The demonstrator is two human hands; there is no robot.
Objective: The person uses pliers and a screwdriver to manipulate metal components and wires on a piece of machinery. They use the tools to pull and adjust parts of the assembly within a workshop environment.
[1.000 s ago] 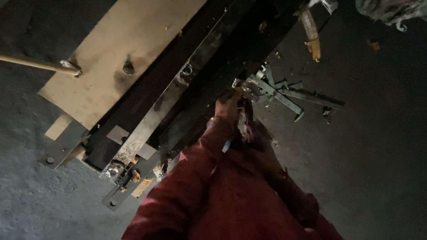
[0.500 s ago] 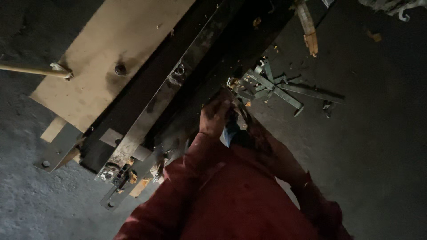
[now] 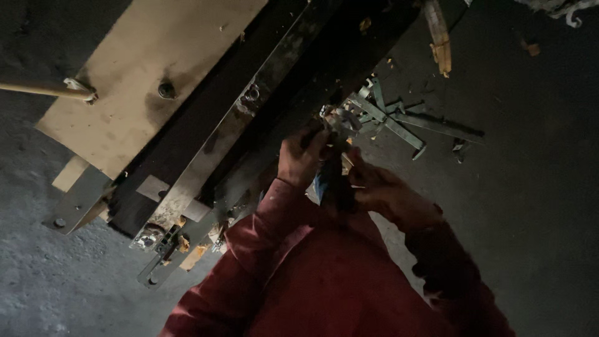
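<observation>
Now: both hands on a dark tool beside a metal rail frame

Left hand (image 3: 304, 157) and right hand (image 3: 382, 192) meet at centre frame, red sleeves (image 3: 299, 274) running back toward the near edge. Between them sits a dark tool with a bluish part (image 3: 331, 181), upright-ish, its upper end reaching toward a small bright metal fitting (image 3: 340, 118) at the edge of the frame. Right hand is wrapped around the tool's lower part, fingers closed on it. Left hand curls at the tool's upper left side, touching it; lighting is too dim to tell whether it truly grips or just steadies, so cannot tell.

Tool is just right of the long silver metal rail (image 3: 237, 131), which runs diagonally from near left to far right along a black beam (image 3: 187, 134). Left of the beam lies a tan wooden board (image 3: 143, 75) with a dark bolt head (image 3: 166, 90) on it. A pale wooden handle (image 3: 43, 89) comes in from the left edge and touches the board's left corner.

Right of the hands, a loose pile of grey metal brackets (image 3: 405, 122) lies on the dark concrete floor (image 3: 536, 187), just beyond the fitting. A splintered wood strip (image 3: 438, 37) lies far right, well apart from the hands. Wood chips and a slotted plate (image 3: 168, 246) sit at the rail's near end.
</observation>
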